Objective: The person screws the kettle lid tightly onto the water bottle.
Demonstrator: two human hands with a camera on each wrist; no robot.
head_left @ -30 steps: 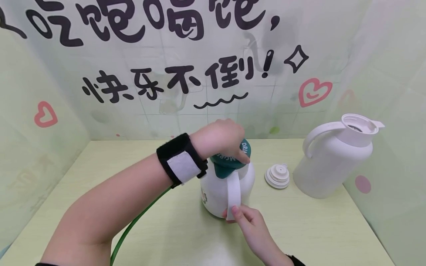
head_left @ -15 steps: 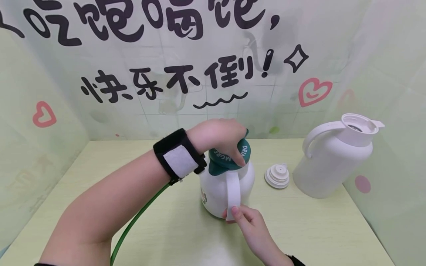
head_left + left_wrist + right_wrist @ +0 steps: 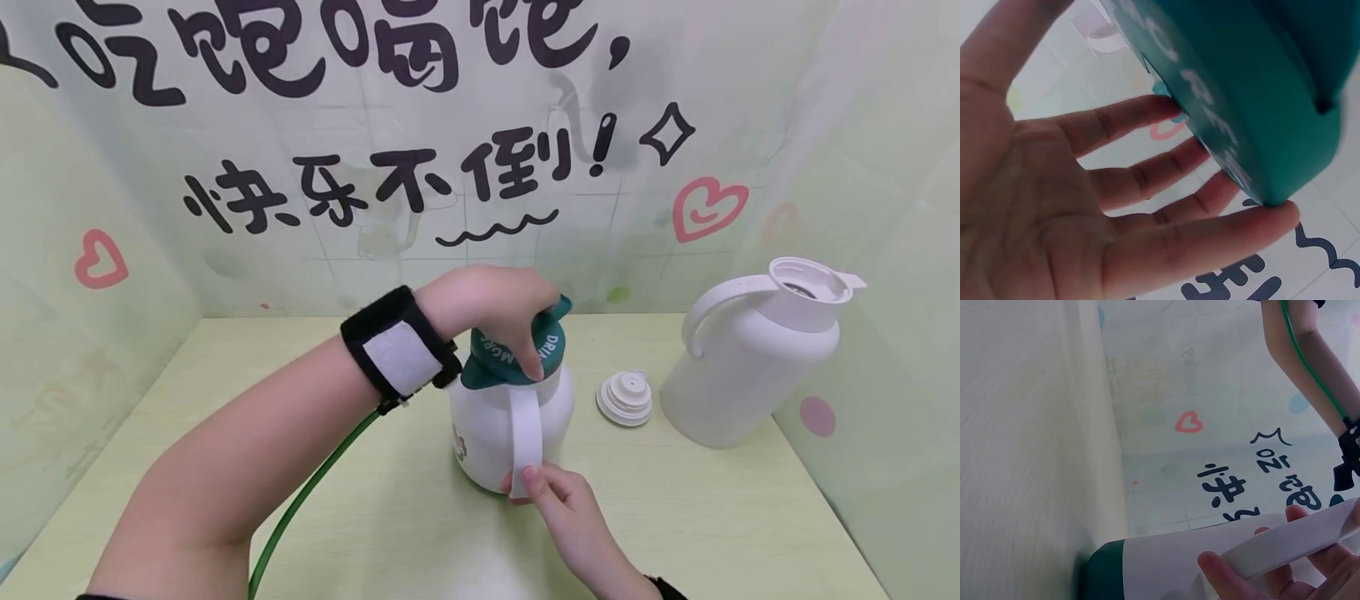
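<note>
A white thermos jug [image 3: 480,425] with a teal lid [image 3: 487,372] stands upright on the table. My left hand [image 3: 498,304] comes over the top and grips the lid by its rim, thumb on the near right side. In the left wrist view the fingertips touch the edge of the lid [image 3: 1260,106], which bears white lettering. Low on the jug's handle [image 3: 525,421], my right hand [image 3: 573,517] holds on. The right wrist view shows its fingers and thumb around the white handle [image 3: 1297,540], beside the jug's side and teal base [image 3: 1104,569].
To the right stands a second, taller white jug [image 3: 742,375] with its top uncovered. A white stopper [image 3: 626,397] lies on the table [image 3: 375,517] between the jugs. A green cable [image 3: 307,492] hangs from the left wristband. Printed wall sheets enclose the table's back and sides.
My left hand has turned the teal lid clockwise as seen from above; its near tip moved left and its far tab came out at the right. The right hand and jug stayed put.
</note>
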